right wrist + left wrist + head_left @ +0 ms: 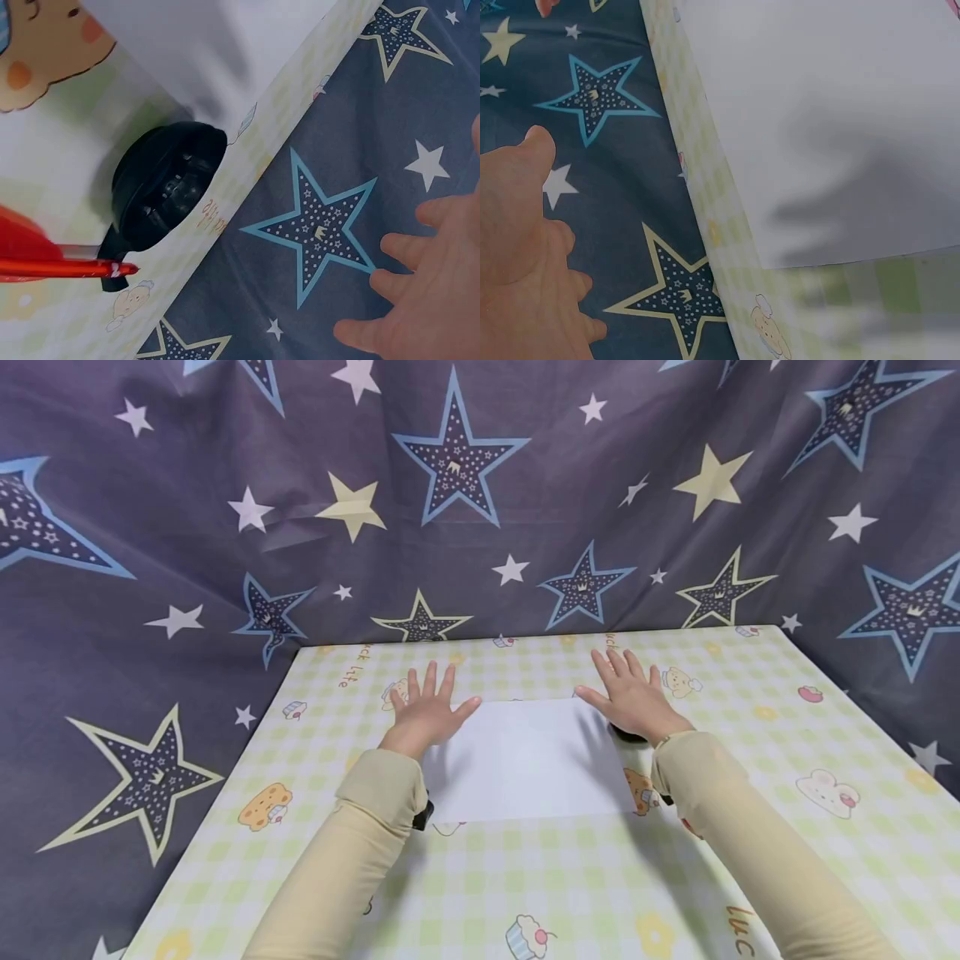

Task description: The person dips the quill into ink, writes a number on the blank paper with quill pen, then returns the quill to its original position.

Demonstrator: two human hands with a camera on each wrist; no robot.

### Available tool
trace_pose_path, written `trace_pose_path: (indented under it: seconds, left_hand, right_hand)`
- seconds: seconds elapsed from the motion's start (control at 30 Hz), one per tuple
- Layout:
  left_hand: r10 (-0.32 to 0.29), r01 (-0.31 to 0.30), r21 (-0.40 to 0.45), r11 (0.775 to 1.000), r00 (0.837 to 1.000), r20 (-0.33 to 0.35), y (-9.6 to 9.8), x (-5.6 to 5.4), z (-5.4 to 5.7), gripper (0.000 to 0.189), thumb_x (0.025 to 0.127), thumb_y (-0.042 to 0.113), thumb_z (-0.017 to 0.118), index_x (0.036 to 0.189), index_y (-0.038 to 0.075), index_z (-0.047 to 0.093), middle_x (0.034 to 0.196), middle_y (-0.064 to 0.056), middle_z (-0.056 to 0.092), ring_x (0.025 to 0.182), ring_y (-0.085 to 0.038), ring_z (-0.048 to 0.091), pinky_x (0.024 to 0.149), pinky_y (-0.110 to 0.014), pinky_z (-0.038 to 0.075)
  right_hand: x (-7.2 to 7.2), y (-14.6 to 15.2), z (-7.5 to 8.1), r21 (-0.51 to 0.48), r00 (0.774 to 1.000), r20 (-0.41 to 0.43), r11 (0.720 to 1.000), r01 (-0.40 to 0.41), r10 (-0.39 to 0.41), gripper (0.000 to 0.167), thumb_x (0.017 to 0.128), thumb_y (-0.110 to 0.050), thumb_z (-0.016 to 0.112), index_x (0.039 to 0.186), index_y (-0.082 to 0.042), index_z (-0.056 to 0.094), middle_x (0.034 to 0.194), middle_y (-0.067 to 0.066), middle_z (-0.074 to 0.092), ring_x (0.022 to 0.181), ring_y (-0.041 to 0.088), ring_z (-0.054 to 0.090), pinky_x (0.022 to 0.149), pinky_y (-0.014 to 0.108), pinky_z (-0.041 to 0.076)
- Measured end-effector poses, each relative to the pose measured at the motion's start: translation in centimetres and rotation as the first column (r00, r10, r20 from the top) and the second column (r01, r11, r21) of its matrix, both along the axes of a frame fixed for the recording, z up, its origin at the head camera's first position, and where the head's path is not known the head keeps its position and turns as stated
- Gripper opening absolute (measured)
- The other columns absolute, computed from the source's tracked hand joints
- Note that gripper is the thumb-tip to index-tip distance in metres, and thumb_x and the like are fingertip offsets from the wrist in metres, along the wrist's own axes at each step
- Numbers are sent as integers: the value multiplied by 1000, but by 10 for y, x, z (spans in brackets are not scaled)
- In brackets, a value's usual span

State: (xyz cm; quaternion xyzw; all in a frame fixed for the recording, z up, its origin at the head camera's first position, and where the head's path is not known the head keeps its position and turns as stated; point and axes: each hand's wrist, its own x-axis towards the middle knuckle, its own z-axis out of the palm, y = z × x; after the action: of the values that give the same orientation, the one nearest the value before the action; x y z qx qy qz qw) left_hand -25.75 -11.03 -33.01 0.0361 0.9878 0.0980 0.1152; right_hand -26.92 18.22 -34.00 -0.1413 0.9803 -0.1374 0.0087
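Observation:
A blank white sheet of paper [528,764] lies flat on the checked tablecloth. Over its left edge hovers my left hand [429,714], fingers spread and holding nothing; it also shows in the left wrist view [525,255]. My right hand [636,700] is held above the sheet's far right corner, palm down, fingers apart and likewise bare. Below the right hand sits a black bowl-shaped piece [169,187], which looks like a ladle's head, partly hidden by that hand in the head view. A red rod-like part [67,268] lies at its neck, mostly out of frame.
The tablecloth [570,868] has green checks and printed cartoon figures. Behind the table's far edge and along its sides hangs a dark star-patterned cloth [465,560]. Small black parts show under both wrists, too hidden to identify.

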Motion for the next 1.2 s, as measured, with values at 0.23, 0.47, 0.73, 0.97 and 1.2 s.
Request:
trace_pose_path:
  seconds: [0.23, 0.47, 0.73, 0.97, 1.2]
  left_hand:
    - [-2, 2, -2, 1000, 1000, -8, -3, 0, -2, 76, 92, 63, 20, 148, 20, -8, 151, -10, -16, 133, -37, -20, 101, -63, -5]
    - [14, -14, 27, 1000, 1000, -8, -5, 2, -4, 76, 93, 62, 24, 149, 19, -5, 151, -10, -16, 133, -37, -20, 101, -63, -7]
    - [18, -18, 23, 1000, 1000, -1, -10, 3, -8, 76, 92, 63, 22, 149, 19, -5, 151, -11, -16, 133, -36, -21, 101, -62, -8]
    - [15, -16, 43, 999, 1000, 13, -14, 3, -16, 77, 92, 63, 22, 149, 19, -5, 151, -12, -15, 132, -36, -22, 100, -62, -8]
    - [13, -14, 68, 998, 1000, 16, -19, 3, -24, 78, 92, 63, 24, 149, 18, -3, 151, -14, -13, 132, -37, -22, 100, -63, -6]
  right_hand:
    - [1, 9, 0, 7, 1000, 15, 1000, 18, -18, 78, 94, -59, 29, 149, -8, 6, 150, 22, 5, 135, 40, -4, 99, 66, -6]
    - [0, 21, -2, 6, 998, 39, 999, 38, -38, 84, 90, -65, 25, 149, -8, 6, 150, 23, 5, 135, 42, -4, 99, 66, -6]
    - [4, 33, -1, -15, 997, 53, 998, 58, -58, 85, 90, -65, 26, 149, -7, 4, 149, 25, 5, 134, 43, -3, 99, 66, -5]
    - [9, 46, -2, -31, 995, 67, 996, 77, -75, 84, 92, -61, 30, 148, -4, 5, 148, 28, 7, 133, 46, -2, 98, 67, -3]
    - [11, 58, -5, -35, 991, 83, 994, 105, -102, 86, 91, -63, 30, 147, -2, 5, 147, 29, 8, 132, 48, 0, 98, 68, -1]
